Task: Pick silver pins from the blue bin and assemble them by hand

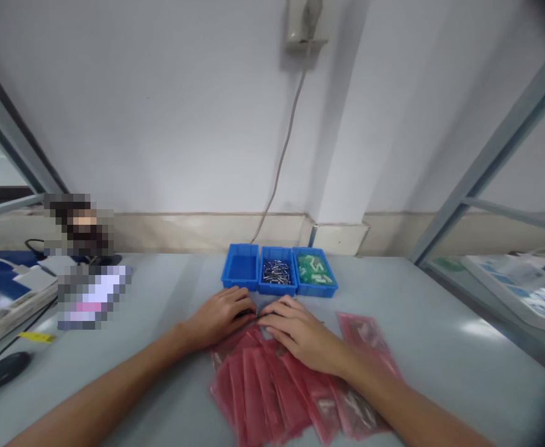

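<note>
My left hand [221, 316] and my right hand [300, 329] lie palm down on the grey table, fingertips almost meeting at the far end of a fanned stack of pink plastic bags [272, 391]. The fingers of both are curled slightly and pressed on the bags' top edges. Whether they pinch something small between them is hidden. Just beyond the fingertips stand three blue bins in a row: an empty one [241, 267], one with small metal pins [277, 273], one with green-and-white parts [316, 272].
A separate pink bag [365, 335] lies to the right of my right hand. Papers and booklets [2, 298] are stacked at the left, with a black oval object [3, 370] near the table's left edge. A cable [282, 161] runs down the wall behind the bins.
</note>
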`<state>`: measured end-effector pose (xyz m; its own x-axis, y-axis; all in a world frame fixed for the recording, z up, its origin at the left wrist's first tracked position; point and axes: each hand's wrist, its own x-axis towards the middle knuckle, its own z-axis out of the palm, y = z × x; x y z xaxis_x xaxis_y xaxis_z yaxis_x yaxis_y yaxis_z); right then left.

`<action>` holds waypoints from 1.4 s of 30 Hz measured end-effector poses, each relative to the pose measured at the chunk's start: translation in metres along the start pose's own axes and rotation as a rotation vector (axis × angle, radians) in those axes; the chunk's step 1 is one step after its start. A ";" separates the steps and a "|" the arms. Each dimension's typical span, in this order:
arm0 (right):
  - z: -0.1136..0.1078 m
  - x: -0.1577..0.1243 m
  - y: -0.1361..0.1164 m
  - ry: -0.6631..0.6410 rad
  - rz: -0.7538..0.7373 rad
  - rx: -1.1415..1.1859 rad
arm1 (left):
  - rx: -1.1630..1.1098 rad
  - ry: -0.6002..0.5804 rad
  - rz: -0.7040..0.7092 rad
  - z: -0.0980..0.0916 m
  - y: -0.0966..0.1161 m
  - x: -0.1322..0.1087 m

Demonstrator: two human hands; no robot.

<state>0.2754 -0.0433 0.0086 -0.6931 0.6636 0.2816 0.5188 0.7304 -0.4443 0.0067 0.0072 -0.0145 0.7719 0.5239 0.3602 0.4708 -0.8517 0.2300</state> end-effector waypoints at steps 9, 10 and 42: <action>0.005 -0.004 0.013 0.067 0.096 -0.128 | 0.061 0.008 -0.060 0.000 -0.002 -0.001; 0.004 -0.004 0.014 0.064 0.112 -0.131 | 0.062 0.015 -0.064 0.000 -0.003 -0.001; -0.008 -0.005 0.022 0.368 0.336 0.378 | 0.483 -0.107 -0.370 0.009 0.015 -0.016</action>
<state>0.2939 -0.0289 0.0042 -0.2700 0.9084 0.3194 0.4188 0.4094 -0.8105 0.0054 -0.0136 -0.0245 0.5473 0.8029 0.2363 0.8365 -0.5341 -0.1224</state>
